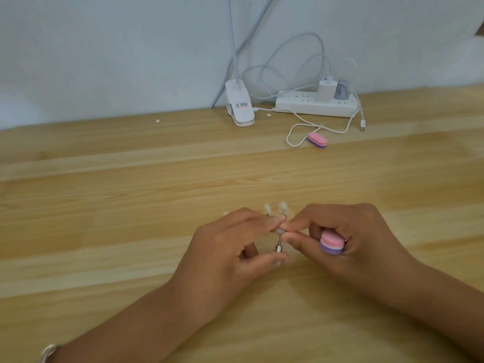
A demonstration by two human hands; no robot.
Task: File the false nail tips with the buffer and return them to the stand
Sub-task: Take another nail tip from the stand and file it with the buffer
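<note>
Near the front middle of the wooden table (104, 192), both hands meet over the clear nail stand (278, 248).

Thumb and forefinger of the left hand (230, 247) hold one of the stand's metal clip arms. The right hand (340, 231) pinches a pale nail tip (280, 230) at the top of that arm with thumb and forefinger, while its other fingers curl round a pink and purple buffer (332, 242) tucked against the palm. Two more tips (282, 206) stand upright just behind the fingers. Well apart, toward the wall, a second buffer (317, 140) lies beside a white cable (296, 132), near a power strip (301, 106) and a lamp clamp (239, 106).
</note>
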